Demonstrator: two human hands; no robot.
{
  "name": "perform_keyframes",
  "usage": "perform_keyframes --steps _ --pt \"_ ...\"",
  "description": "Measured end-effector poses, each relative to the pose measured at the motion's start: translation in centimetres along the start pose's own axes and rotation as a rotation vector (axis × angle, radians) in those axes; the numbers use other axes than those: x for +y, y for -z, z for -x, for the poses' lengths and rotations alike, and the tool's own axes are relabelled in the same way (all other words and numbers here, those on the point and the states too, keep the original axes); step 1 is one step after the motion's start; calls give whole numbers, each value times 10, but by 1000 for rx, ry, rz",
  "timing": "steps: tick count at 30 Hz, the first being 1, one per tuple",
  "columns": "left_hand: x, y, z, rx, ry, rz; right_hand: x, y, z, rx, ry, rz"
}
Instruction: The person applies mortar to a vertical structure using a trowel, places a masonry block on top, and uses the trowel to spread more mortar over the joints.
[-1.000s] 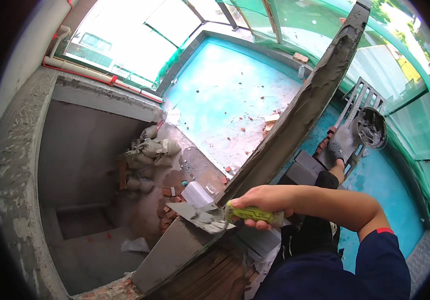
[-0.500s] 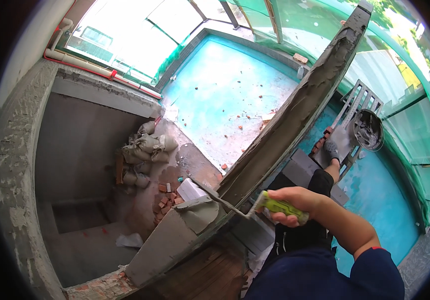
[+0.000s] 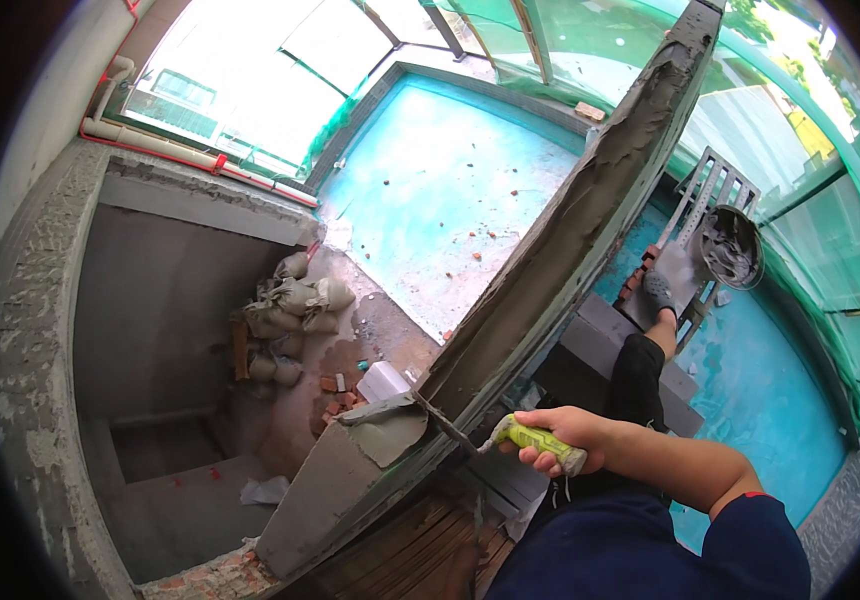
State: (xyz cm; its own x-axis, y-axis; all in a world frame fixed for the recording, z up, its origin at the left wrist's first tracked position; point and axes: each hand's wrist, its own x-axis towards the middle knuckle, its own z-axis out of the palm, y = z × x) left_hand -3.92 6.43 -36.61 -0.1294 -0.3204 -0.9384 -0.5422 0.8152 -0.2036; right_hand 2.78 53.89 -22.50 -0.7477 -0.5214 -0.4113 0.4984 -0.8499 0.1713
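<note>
My right hand (image 3: 562, 440) is closed around the yellow-green handle of a trowel (image 3: 450, 424). The trowel's thin metal blade appears nearly edge-on, pointing up and left. Its tip lies at the near end of a long wall top (image 3: 560, 235) coated with wet grey mortar. Just left of the blade, a lump of mortar (image 3: 386, 432) hangs over the face of a grey block (image 3: 325, 490). Whether the blade touches the mortar I cannot tell. I do not see my left hand.
Left of the wall is a deep recess with filled sacks (image 3: 295, 295) and loose red bricks (image 3: 333, 408). On the right, a bucket of mortar (image 3: 732, 247) stands by my foot (image 3: 659, 290) on a metal platform (image 3: 685, 275). Green netting (image 3: 820, 240) hangs beyond.
My right hand and the trowel have shifted slightly left and down in the view. The blade has moved closer to the mortar lump on the block. The whole view has shifted a little.
</note>
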Motion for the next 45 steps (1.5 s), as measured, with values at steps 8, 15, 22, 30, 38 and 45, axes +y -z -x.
perform_keyframes --steps 8,15,22,30,38,45 --pt "-8 -15 5 -17 101 -67 -20 -18 -13 -49 -52 -81" --pt "1 -27 18 -2 177 -107 -28 -54 -15 110 72 236" --pt "-6 -26 17 2 37 -82 -70 -82 -64 -66 56 134" --pt "0 -33 33 -11 17 -49 -103 -81 -29 57 67 327" --pt "-17 -40 27 -50 23 -27 -91 -89 -23 158 -17 528" --pt "-21 -50 34 -24 124 14 -101 -99 -75 95 -18 370"
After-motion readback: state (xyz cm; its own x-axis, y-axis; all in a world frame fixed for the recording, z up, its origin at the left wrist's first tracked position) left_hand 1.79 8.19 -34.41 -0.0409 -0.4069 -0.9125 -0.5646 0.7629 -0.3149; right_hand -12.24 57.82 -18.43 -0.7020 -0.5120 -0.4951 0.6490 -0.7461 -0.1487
